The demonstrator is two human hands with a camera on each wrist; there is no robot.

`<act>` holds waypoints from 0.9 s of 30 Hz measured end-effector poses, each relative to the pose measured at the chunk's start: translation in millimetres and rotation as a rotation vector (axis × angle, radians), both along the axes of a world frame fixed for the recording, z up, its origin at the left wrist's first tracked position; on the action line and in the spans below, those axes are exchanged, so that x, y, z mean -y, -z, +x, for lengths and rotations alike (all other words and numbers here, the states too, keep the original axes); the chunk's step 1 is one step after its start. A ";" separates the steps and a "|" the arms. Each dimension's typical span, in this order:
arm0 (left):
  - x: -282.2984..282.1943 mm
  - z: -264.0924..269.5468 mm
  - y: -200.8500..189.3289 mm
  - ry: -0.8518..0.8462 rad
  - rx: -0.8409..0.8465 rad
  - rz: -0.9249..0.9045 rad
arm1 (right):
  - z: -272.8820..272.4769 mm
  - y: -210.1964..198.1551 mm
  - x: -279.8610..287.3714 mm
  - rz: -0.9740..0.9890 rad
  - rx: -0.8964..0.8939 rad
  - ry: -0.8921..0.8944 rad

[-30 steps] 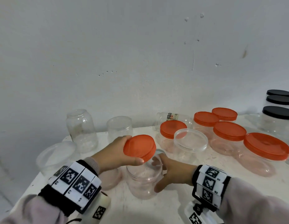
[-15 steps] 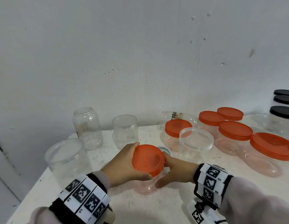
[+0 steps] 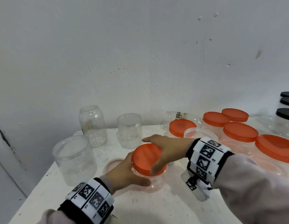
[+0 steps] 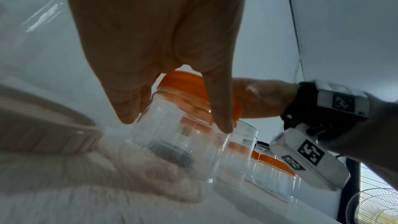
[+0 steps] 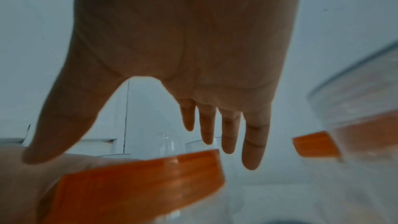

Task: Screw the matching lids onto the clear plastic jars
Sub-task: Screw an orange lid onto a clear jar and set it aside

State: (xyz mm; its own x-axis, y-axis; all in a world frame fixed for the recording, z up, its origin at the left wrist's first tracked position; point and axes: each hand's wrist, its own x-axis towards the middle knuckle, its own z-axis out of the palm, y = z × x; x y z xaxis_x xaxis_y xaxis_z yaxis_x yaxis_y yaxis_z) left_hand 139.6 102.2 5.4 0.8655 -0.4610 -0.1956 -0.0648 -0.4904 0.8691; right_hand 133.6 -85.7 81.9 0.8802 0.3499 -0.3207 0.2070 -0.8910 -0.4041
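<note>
Your left hand [image 3: 124, 173] gripped the clear plastic jar [image 3: 154, 181] just under its neck, thumb in front and fingers [image 4: 129, 106] curled round the far side. Your right hand [image 3: 168, 148] lay over the orange lid [image 3: 146, 156] sitting on that jar, thumb pressed against the lid's near rim, the 4 fingers [image 5: 254, 142] stretched out straight past its far edge, so the hand was spread wide rather than clenched. The jar stood upright on the white table [image 3: 140, 206], near its front middle. To the left stood 3 open jars [image 3: 74, 159]; to the right, orange-lidded jars [image 3: 240, 135] were grouped together, with black-lidded jars [image 3: 286, 115] beyond them.
</note>
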 end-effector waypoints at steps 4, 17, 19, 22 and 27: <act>-0.7 3.3 6.7 -0.016 -0.012 -0.040 | 7.2 -9.3 -17.9 -0.232 -0.024 -0.067; -3.5 7.5 13.8 -0.013 -0.008 -0.080 | 11.2 -10.8 -29.3 -0.399 0.002 -0.098; -3.8 8.4 14.5 -0.010 -0.010 -0.080 | 11.2 -7.2 -30.2 -0.416 0.021 -0.074; -3.9 8.8 15.4 -0.005 -0.003 -0.076 | 8.5 2.3 -32.5 -0.415 0.055 -0.002; -3.2 10.5 13.2 0.008 0.014 -0.033 | 6.8 2.3 -32.7 -0.411 0.005 0.041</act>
